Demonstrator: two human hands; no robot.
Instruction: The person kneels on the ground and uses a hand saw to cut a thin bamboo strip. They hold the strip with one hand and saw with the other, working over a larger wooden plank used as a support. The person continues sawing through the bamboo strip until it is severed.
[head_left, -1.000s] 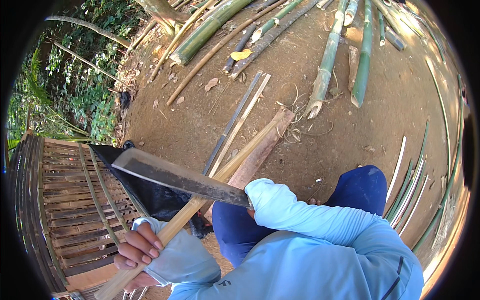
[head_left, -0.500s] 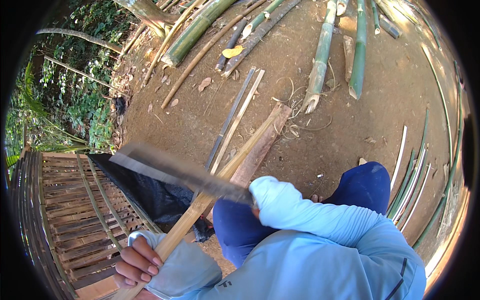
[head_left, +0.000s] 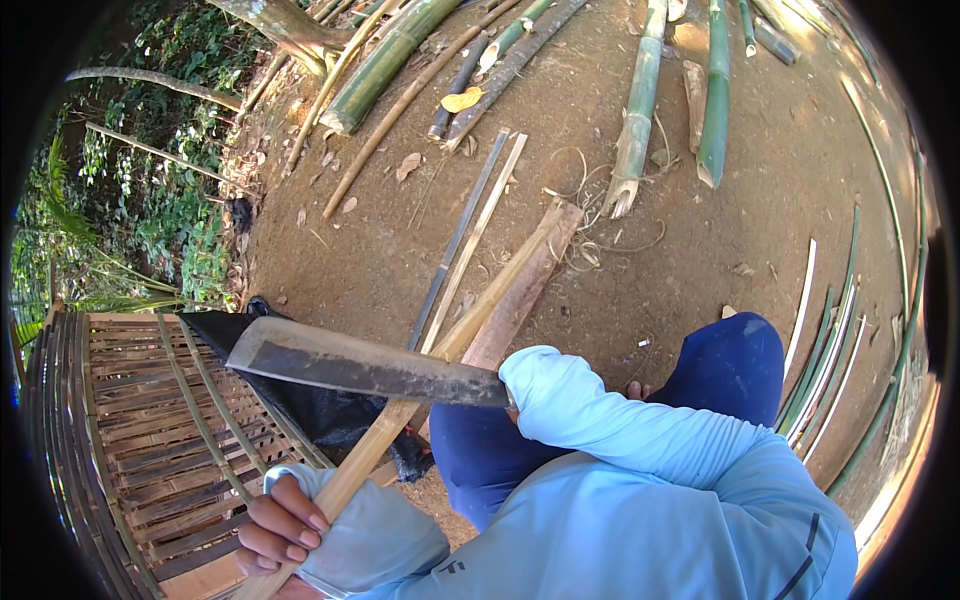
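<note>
My left hand [head_left: 280, 525] is closed around the lower end of a long pale bamboo strip [head_left: 370, 445]. The strip slants up and away to the right, its far part lying along a reddish-brown wooden board [head_left: 515, 300]. A machete [head_left: 370, 370] with a broad, dark, worn blade crosses over the strip, its tip pointing left. Only a sliver of my right hand [head_left: 513, 411] shows past the light blue cuff, at the handle end of the blade. The handle itself is hidden. Whether the blade touches the strip, I cannot tell.
A slatted bamboo panel [head_left: 170, 440] and black cloth [head_left: 300, 400] lie at left. Two thin strips [head_left: 470, 235] rest just beyond. Green bamboo poles [head_left: 715, 110] lie at the far side, cut strips [head_left: 825, 360] at right. My blue-clad knees [head_left: 725, 365] flank the work.
The machete blade was blurred by motion and now shows sharp, its tip slightly lower. My left hand keeps its hold on the bamboo strip, nearly in the same place.
</note>
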